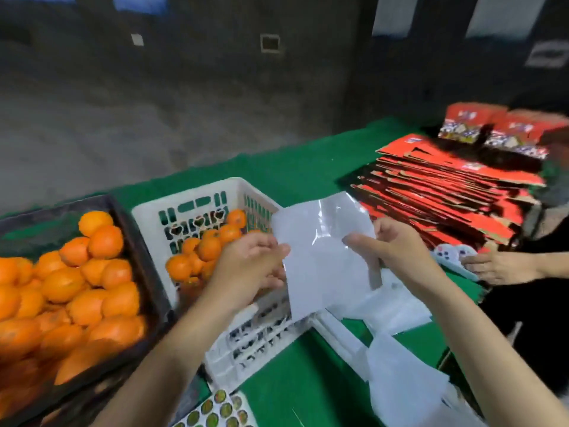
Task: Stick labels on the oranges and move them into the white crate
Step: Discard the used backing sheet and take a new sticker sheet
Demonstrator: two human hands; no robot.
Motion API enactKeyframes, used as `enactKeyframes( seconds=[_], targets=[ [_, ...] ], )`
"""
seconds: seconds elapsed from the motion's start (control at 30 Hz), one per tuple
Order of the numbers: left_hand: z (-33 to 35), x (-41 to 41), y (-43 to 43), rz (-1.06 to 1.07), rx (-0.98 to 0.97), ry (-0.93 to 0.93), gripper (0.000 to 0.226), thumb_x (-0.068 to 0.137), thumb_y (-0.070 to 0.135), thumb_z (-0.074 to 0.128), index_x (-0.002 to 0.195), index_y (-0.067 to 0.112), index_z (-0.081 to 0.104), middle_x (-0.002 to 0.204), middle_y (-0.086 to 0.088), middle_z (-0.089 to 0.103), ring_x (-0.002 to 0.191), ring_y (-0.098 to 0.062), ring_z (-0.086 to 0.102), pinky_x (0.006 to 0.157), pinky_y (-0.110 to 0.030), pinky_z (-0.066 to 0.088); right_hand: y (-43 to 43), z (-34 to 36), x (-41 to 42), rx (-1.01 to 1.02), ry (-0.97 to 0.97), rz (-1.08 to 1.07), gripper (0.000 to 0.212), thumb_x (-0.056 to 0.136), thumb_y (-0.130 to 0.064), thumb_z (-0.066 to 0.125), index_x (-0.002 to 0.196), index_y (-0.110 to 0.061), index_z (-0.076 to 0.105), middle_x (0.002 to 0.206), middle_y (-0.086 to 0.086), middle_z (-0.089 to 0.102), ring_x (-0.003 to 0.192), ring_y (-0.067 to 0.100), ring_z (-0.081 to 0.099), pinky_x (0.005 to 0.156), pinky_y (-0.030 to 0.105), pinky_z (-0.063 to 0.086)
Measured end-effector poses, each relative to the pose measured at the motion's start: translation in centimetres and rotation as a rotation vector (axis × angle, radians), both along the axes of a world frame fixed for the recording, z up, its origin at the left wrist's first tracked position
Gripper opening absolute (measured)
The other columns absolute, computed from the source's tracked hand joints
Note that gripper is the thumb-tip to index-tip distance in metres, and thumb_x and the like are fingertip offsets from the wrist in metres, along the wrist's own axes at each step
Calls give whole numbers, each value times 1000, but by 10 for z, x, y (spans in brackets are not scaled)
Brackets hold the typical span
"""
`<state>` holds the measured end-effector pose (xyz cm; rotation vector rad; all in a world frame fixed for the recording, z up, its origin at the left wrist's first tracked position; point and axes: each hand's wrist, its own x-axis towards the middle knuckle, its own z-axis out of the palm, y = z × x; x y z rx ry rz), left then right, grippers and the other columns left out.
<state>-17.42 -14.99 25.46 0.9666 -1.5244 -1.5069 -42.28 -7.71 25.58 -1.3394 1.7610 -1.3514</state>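
Note:
Both of my hands hold a shiny white backing sheet [323, 251] above the white crate [197, 198]. My left hand [255, 266] pinches its left edge, and my right hand [394, 245] grips its right side with the thumb on top. Several oranges [206, 245] lie inside the white crate. A dark crate [144, 266] on the left is heaped with many oranges [80, 291]. At the bottom edge lies a sheet of round green labels [215, 411].
More white sheets [397, 365] lie on the green table [308, 174] to the right of the crate. A stack of flat red cartons [446, 192] and red boxes [492, 127] fill the far right. Another person's hand [498, 266] rests near a small white object [455, 254].

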Motion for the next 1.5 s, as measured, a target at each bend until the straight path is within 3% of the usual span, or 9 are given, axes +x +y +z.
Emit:
enactKeyframes(
  seconds=[0.2, 0.37, 0.63, 0.73, 0.87, 0.97, 1.07, 1.37, 1.5],
  targets=[
    [-78, -99, 18, -126, -6, -166, 9, 92, 24, 67, 85, 21, 62, 80, 0, 72, 61, -21, 70, 53, -37, 58, 28, -73, -81, 238, -45, -75, 61, 77, -37, 85, 70, 4, 41, 66, 14, 43, 62, 24, 39, 63, 41, 35],
    [-151, -150, 12, -75, 76, -414, 21, 89, 33, 67, 74, 18, 65, 65, -1, 71, 55, -19, 69, 46, -33, 51, 14, -134, -131, 465, 228, 93, 61, 80, -44, 81, 61, -14, 31, 62, 5, 27, 56, 16, 28, 58, 33, 22],
    [-198, -171, 0, -18, -157, -855, 57, 89, 44, 66, 47, 17, 38, 40, 6, 31, 31, -8, 30, 34, -17, 25, -13, -186, -152, 719, 673, 43, 43, 83, -62, 65, 82, -20, 52, 77, -4, 52, 68, 15, 51, 60, 32, 39],
    [-207, -165, -3, -74, -176, -956, 53, 94, 51, 55, 54, 18, 44, 49, 4, 40, 41, -9, 34, 41, -23, 27, -10, -193, -143, 722, 888, -46, 62, 84, -60, 66, 130, -21, 50, 110, 3, 55, 97, 24, 56, 74, 33, 48],
    [-191, -150, -8, -175, -333, -1049, 47, 101, 44, 41, 68, 14, 53, 69, -7, 57, 63, -22, 54, 58, -31, 41, -9, -178, -112, 357, 918, -114, 17, 89, -33, 70, 96, -17, 69, 89, 3, 62, 80, 28, 62, 54, 30, 41],
    [-175, -111, 0, -261, -434, -996, 42, 103, 40, 41, 70, 18, 53, 70, -3, 59, 65, -21, 57, 56, -30, 41, -16, -164, -67, 250, 918, 49, 15, 92, -28, 65, 79, -22, 66, 73, -2, 63, 66, 23, 60, 49, 29, 38],
    [-180, -34, 28, -265, -418, -937, 40, 103, 45, 38, 74, 22, 54, 66, 3, 56, 58, -9, 51, 52, -18, 31, -14, -160, -9, 133, 881, 317, 13, 93, -33, 65, 81, -28, 67, 72, -8, 63, 62, 18, 59, 49, 28, 38],
    [-235, 173, 99, 81, -353, -1209, 47, 99, 47, 28, 119, 26, 64, 118, 7, 60, 109, -19, 56, 91, -28, 45, -3, -200, 149, 154, 901, 821, 33, 102, -47, 38, 99, -27, 65, 99, -11, 64, 85, 13, 63, 70, 31, 51],
    [-257, 193, 109, 159, -128, -1244, 67, 95, 60, 33, 150, 23, 35, 152, 1, 36, 138, -20, 34, 112, -35, 29, -2, -223, 186, 165, 963, 882, 40, 100, -51, 42, 127, -28, 61, 130, -8, 56, 121, 15, 52, 93, 30, 47]
  ],
)
